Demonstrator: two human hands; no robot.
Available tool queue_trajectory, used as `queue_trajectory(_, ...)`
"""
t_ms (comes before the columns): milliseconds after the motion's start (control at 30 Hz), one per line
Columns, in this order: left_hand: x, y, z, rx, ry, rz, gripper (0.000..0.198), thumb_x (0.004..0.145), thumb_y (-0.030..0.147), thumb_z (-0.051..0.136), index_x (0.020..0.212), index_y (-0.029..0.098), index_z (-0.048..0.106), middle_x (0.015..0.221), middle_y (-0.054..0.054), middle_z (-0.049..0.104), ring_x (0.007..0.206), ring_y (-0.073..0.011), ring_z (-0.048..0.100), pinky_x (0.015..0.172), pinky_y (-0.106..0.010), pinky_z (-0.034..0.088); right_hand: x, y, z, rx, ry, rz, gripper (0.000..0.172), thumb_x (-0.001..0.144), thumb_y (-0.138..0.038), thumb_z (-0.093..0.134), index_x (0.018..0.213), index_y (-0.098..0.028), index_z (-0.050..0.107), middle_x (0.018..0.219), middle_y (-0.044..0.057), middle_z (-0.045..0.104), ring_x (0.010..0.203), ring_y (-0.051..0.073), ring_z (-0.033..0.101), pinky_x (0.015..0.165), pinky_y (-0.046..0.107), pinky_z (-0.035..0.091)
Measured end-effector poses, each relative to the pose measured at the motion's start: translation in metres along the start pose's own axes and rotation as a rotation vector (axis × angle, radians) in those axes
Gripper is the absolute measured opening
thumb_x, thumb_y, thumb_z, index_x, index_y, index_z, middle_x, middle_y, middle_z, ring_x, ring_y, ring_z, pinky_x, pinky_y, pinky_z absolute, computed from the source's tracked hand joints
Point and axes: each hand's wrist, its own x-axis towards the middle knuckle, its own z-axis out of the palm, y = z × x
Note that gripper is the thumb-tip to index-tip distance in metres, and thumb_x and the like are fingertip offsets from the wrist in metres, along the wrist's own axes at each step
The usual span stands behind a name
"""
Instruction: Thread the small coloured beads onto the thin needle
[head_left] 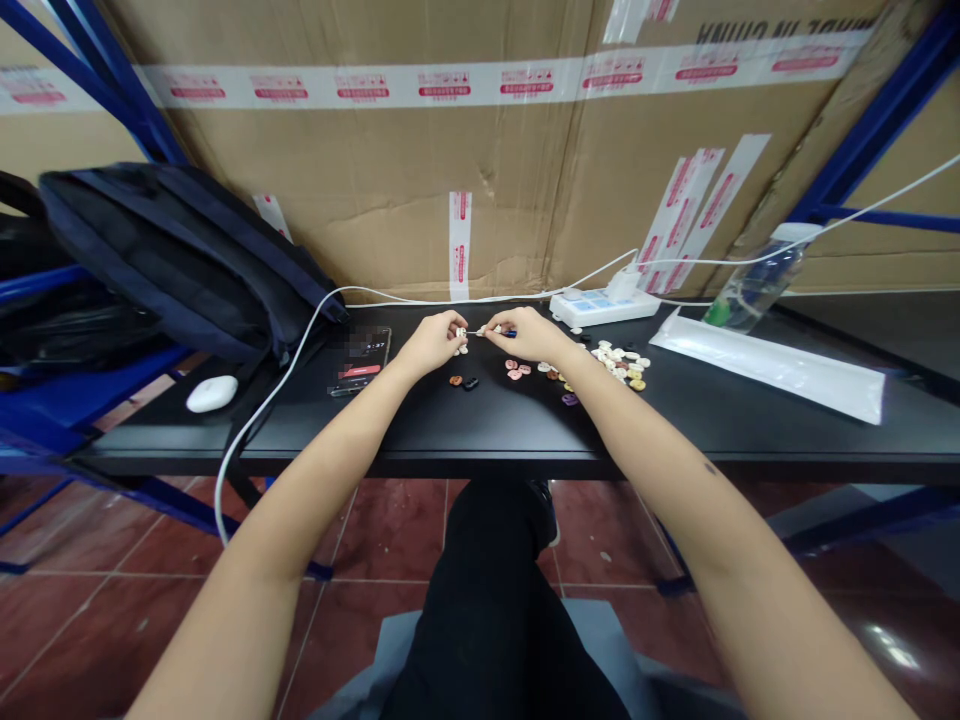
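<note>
My left hand (435,342) pinches a small white piece (461,332) above the black table, with more white bits just below its fingertips. My right hand (519,334) is closed on a thin tool with a dark blue handle (511,333), which looks like a small screwdriver. Its slim metal shaft (472,333) points left and reaches the white piece. Under my hands lie an orange piece (456,381) and a black piece (471,383). Several pink pieces (514,370) are near my right wrist. A pile of mostly white pieces (615,360) spreads beyond my right forearm, with a purple one (570,399) nearer.
A phone (361,360), a white case (212,394) and a dark backpack (172,250) are on the left. At the back stands a white power strip (606,306) with a cable (420,301). Rightward are a flat white packet (772,365) and a clear bottle (765,280). Cardboard (360,190) rises behind.
</note>
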Motion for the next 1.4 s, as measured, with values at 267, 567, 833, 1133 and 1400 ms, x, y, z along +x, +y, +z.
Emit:
queue_trajectory(267, -0.001, 0.004, -0.003, 0.032, -0.001, -0.001, 0.019, 0.085, 0.01, 0.069, 0.103, 0.011, 0.073, 0.085, -0.007, 0.075, 0.078, -0.0179, 0.07, 0.083, -0.031, 0.057, -0.003, -0.006, -0.002, -0.177, 0.062, 0.032, 0.024, 0.094, -0.026, 0.06, 0.106, -0.025, 0.081, 0.11, 0.004, 0.08, 0.099, 0.025, 0.072, 0.086, 0.035, 0.051)
queue_trajectory(567, 0.0, 0.004, -0.004, 0.072, -0.016, 0.031, 0.023, 0.088, 0.01, 0.066, 0.108, 0.013, 0.076, 0.094, -0.009, 0.077, 0.083, -0.0181, 0.07, 0.087, -0.031, 0.056, 0.002, 0.004, 0.004, 0.011, -0.043, 0.018, 0.023, 0.095, -0.024, 0.059, 0.104, -0.019, 0.08, 0.103, 0.008, 0.08, 0.091, 0.021, 0.073, 0.083, 0.03, 0.051)
queue_trajectory(833, -0.001, 0.007, -0.007, 0.105, 0.001, 0.023, 0.02, 0.086, 0.013, 0.069, 0.106, 0.014, 0.076, 0.095, -0.008, 0.077, 0.084, -0.0186, 0.069, 0.087, -0.032, 0.055, -0.005, -0.018, -0.007, -0.478, -0.048, -0.102, 0.036, 0.101, -0.022, 0.045, 0.119, -0.02, 0.077, 0.116, 0.01, 0.077, 0.096, 0.025, 0.072, 0.077, 0.034, 0.045)
queue_trajectory(1133, -0.002, 0.008, -0.008, 0.103, 0.0, 0.032, 0.022, 0.088, 0.009, 0.066, 0.106, 0.014, 0.076, 0.099, -0.009, 0.077, 0.088, -0.0188, 0.07, 0.093, -0.032, 0.055, -0.002, -0.01, 0.0, -0.269, -0.071, -0.031, 0.034, 0.1, -0.023, 0.048, 0.117, -0.02, 0.078, 0.11, 0.008, 0.08, 0.096, 0.023, 0.072, 0.081, 0.032, 0.048)
queue_trajectory(1400, -0.001, 0.006, -0.006, 0.116, -0.017, 0.032, 0.021, 0.087, 0.01, 0.068, 0.106, 0.014, 0.077, 0.095, -0.008, 0.077, 0.086, -0.0193, 0.07, 0.092, -0.033, 0.055, -0.006, -0.023, -0.009, -0.575, -0.093, -0.111, 0.038, 0.099, -0.019, 0.045, 0.121, -0.022, 0.076, 0.112, 0.011, 0.077, 0.091, 0.024, 0.071, 0.069, 0.032, 0.041)
